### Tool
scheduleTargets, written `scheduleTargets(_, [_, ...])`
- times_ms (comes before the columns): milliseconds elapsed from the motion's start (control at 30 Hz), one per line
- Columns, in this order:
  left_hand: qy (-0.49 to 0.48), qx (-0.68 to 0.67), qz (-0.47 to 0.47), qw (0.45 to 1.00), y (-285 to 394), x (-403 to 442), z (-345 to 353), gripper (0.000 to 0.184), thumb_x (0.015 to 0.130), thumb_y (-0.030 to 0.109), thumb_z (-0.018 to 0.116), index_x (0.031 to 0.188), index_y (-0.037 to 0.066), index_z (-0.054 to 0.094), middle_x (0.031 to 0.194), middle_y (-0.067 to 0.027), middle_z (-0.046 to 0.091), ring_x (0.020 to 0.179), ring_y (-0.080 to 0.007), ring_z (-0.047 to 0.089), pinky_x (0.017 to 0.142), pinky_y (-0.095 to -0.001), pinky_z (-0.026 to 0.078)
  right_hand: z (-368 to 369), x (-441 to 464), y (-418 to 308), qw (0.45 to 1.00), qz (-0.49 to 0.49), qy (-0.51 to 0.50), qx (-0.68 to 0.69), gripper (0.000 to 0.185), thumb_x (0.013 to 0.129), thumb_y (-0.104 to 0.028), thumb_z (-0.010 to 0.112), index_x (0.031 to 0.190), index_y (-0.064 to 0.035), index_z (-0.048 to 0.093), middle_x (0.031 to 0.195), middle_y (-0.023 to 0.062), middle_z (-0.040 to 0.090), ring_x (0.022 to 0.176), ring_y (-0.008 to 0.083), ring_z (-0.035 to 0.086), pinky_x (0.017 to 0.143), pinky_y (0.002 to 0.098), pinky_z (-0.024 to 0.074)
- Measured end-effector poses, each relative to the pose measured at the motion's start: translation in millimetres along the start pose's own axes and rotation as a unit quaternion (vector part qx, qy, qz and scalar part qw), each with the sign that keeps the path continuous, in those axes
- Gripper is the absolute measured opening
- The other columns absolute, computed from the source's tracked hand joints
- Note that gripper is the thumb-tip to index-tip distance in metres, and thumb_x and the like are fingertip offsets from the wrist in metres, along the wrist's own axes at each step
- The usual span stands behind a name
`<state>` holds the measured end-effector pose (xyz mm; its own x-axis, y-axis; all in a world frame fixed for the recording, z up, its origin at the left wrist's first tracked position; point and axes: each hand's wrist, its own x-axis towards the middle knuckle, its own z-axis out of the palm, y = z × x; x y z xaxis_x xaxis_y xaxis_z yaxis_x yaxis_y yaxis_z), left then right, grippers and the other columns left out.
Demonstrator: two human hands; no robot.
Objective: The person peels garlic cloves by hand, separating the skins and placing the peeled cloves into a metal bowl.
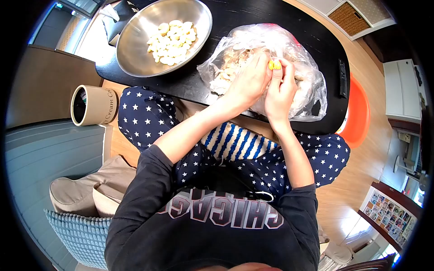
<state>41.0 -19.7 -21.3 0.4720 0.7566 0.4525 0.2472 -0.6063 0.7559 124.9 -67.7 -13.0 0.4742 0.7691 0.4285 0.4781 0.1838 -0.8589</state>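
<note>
My left hand (253, 81) and my right hand (281, 90) meet over a clear plastic bag (312, 97), fingertips pinched together. Bright yellow (274, 65) shows at my thumb tips; whether it is on the thumbs or a held piece, I cannot tell. Anything between the fingers is too small or hidden to make out. Under my hands, the open bag holds pale, papery pieces (226, 72) that look like garlic skins and cloves. To the left, a wide steel bowl (131, 49) contains a heap of pale, peeled garlic cloves (172, 43).
The black table (226, 13) bears the bag and bowl. A dark remote control (342, 79) lies near its right edge, with an orange round object (359, 113) beyond. A cream bin (101, 105) stands at left. A striped blue-and-white cloth (237, 142) lies on my lap.
</note>
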Motion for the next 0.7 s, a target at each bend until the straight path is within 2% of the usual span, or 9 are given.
scheduleTargets(167, [-0.017,0.011,0.008,1.0,0.5,-4.3,2.8,0.016,0.084,0.011,0.047,0.091,-0.003,0.043,0.082,-0.0222,0.05,0.078,-0.0393,0.051,0.066,-0.0445,0.041,-3.8,-0.9,0.1,0.997,0.05,-0.024,-0.044,0.021,0.093,-0.016,0.04,0.097,0.0018,0.051,0.074,0.0212,0.059,0.069,0.032,0.059,0.064,0.0366,0.0444])
scheduleTargets(233, [-0.03,-0.013,-0.007,0.999,0.6,-4.1,0.4,0.018,0.085,0.012,0.046,0.092,-0.004,0.043,0.082,-0.0229,0.051,0.078,-0.0394,0.051,0.066,-0.0447,0.041,-5.2,6.6,2.8,0.993,0.115,-0.028,-0.007,0.024,0.093,-0.017,0.039,0.094,0.0023,0.053,0.069,0.0155,0.059,0.064,0.0258,0.058,0.062,0.034,0.0445])
scheduleTargets(267, [-0.039,-0.036,-0.024,0.998,0.7,-4.2,-0.9,0.02,0.086,0.014,0.045,0.094,-0.005,0.043,0.082,-0.0236,0.051,0.078,-0.0395,0.051,0.066,-0.0448,0.041,-9.2,6.1,-1.4,0.966,0.238,-0.041,0.09,0.027,0.094,-0.019,0.038,0.092,0.0028,0.054,0.068,0.0095,0.057,0.063,0.0191,0.055,0.062,0.031,0.0436])
scheduleTargets(367, [-0.018,-0.114,-0.098,0.989,2.3,-0.4,-8.9,0.024,0.09,0.018,0.042,0.096,-0.006,0.044,0.082,-0.0234,0.054,0.077,-0.0395,0.052,0.066,-0.0443,0.041,-14.6,15.4,16.1,0.979,0.159,-0.036,0.123,0.029,0.095,-0.021,0.038,0.094,0.0034,0.054,0.068,0.0054,0.055,0.064,0.013,0.052,0.062,0.0285,0.0426])
scheduleTargets(433, [0.034,-0.057,-0.063,0.996,-6.6,-0.1,-12.4,0.025,0.092,0.019,0.039,0.096,-0.004,0.046,0.08,-0.0204,0.056,0.072,-0.0358,0.054,0.064,-0.0411,0.042,-25.9,24.5,14.4,0.973,0.182,-0.037,0.138,0.025,0.092,-0.02,0.042,0.094,0.0016,0.054,0.073,0.0087,0.057,0.068,0.0138,0.054,0.064,0.0276,0.0426])
scheduleTargets(500, [0.004,-0.141,-0.11,0.984,-11.2,-0.1,-22.5,0.024,0.096,0.021,0.033,0.092,0.001,0.047,0.072,-0.0046,0.049,0.062,-0.0111,0.045,0.058,-0.0251,0.038,-37.2,33.7,20.8,0.98,0.115,-0.155,-0.052,0.02,0.088,-0.018,0.047,0.097,-0.0016,0.055,0.076,0.0111,0.058,0.071,0.0156,0.056,0.066,0.0269,0.0425])
scheduleTargets(533, [0.0,-0.183,-0.096,0.978,-20.3,-0.2,-22.3,0.024,0.097,0.019,0.032,0.092,0.002,0.048,0.074,-0.0003,0.048,0.062,-0.0065,0.04,0.059,-0.0202,0.036,-42.0,35.3,10.2,0.971,0.133,-0.188,-0.073,0.02,0.081,-0.014,0.053,0.098,-0.0041,0.058,0.085,0.0155,0.059,0.076,0.0212,0.059,0.07,0.0293,0.0436])
scheduleTargets(633, [-0.015,-0.243,-0.133,0.961,-21.6,0.3,-26.2,0.023,0.097,0.02,0.033,0.09,0.004,0.048,0.077,-0.0002,0.049,0.063,-0.0056,0.039,0.061,-0.0183,0.035,-49.7,33.1,15.3,0.956,0.011,-0.243,-0.162,0.021,0.079,-0.012,0.055,0.098,-0.0035,0.061,0.094,0.0167,0.058,0.08,0.0253,0.059,0.074,0.0325,0.0446])
scheduleTargets(700, [-0.014,-0.266,-0.135,0.954,-20.2,1.8,-25.9,0.024,0.097,0.021,0.033,0.091,0.004,0.049,0.078,-0.0004,0.051,0.063,-0.0048,0.039,0.061,-0.0172,0.035,-54.8,32.1,15.2,0.941,0.066,-0.279,-0.18,0.021,0.078,-0.01,0.056,0.096,-0.0023,0.062,0.1,0.0168,0.057,0.088,0.0276,0.058,0.079,0.033,0.0439])
